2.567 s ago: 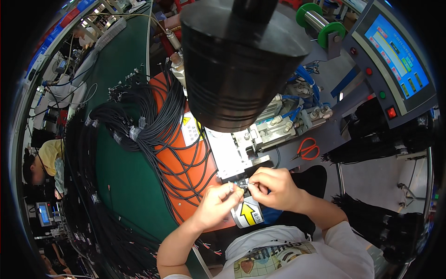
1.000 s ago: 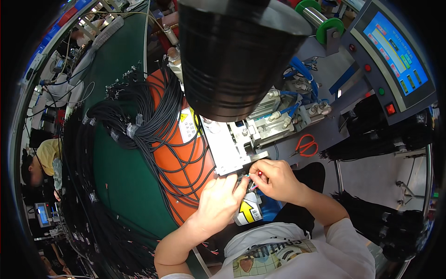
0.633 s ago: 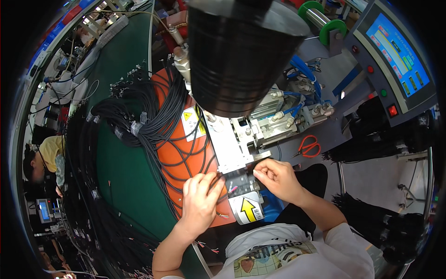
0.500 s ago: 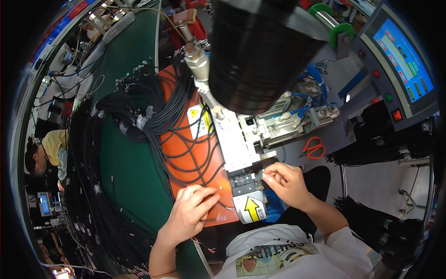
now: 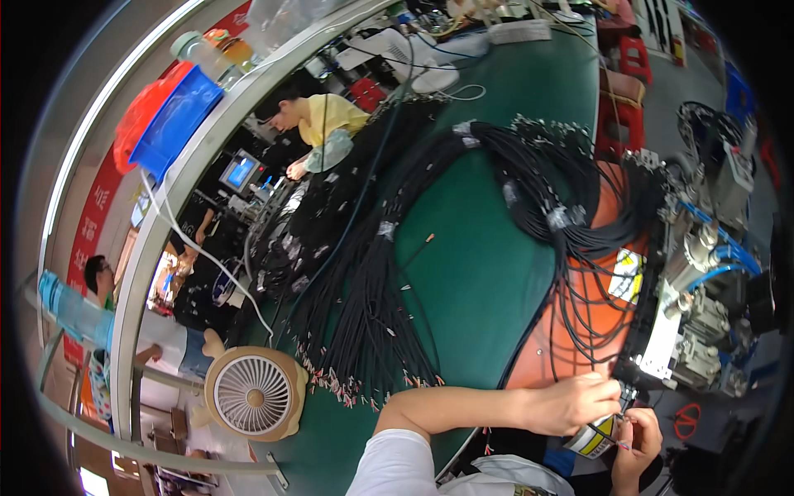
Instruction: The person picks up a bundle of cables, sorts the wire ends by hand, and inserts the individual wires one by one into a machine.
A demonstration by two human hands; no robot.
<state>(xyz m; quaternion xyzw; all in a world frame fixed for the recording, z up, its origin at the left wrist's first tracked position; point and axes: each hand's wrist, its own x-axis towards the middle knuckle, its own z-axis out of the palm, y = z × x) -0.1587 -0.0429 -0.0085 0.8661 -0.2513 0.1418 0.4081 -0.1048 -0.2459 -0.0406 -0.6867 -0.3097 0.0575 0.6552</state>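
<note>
At the near end of the machine [image 5: 664, 335], my two hands are close together. My left hand [image 5: 579, 405] has its fingers curled and pressed together beside the small fixture; what they hold, if anything, is hidden. Just right of it, my right hand [image 5: 641, 442] pinches the end of a thin black cable, where fine light-coloured wires show. Below my left hand lies a white and yellow label plate [image 5: 594, 441], partly covered. Black cables [image 5: 571, 273] in a taped bundle droop over the orange board [image 5: 562, 347] toward the machine.
More black cables [image 5: 364, 314] with stripped ends spread over the green table [image 5: 471, 273]. A beige fan [image 5: 255, 397] stands at the table's near left. Red-handled scissors [image 5: 686, 421] lie right of my hands. Across the bench, a co-worker in yellow [image 5: 335, 120] bends over other equipment.
My view has swung left, so the machine now appears at the right. My hands have come together, and a cable end now shows in my right hand.
</note>
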